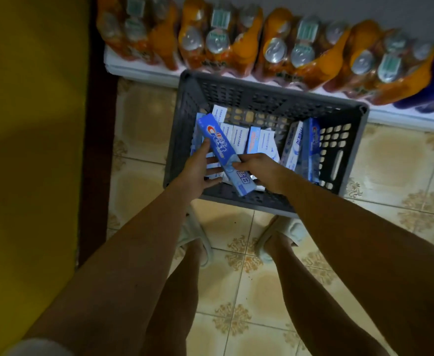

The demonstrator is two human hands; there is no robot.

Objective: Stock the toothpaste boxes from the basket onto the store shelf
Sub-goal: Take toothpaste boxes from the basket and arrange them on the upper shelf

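head view: a person bends over a grey perforated plastic basket (pixel 262 98) on the tiled floor, both hands down inside it. the right hand (pixel 259 170) curls its fingers around the near end of a long blue toothpaste box (pixel 219 152), which lies tilted above the basket's left half; the left hand (pixel 198 173) supports the box's far side with fingers mostly extended (how firmly they press cannot be told). more toothpaste boxes (pixel 246 140), white and blue, stand on end on the basket's floor. beyond the basket's far rim a low white shelf (pixel 144 71) carries shrink-wrapped orange drink packs (pixel 218 39). the glossy card looks slick, and a one-ended grip could let the slim box pivot and drop back among the others, or catch the mesh wall as it lifts. the cartons are light, rectangular and easily dented.
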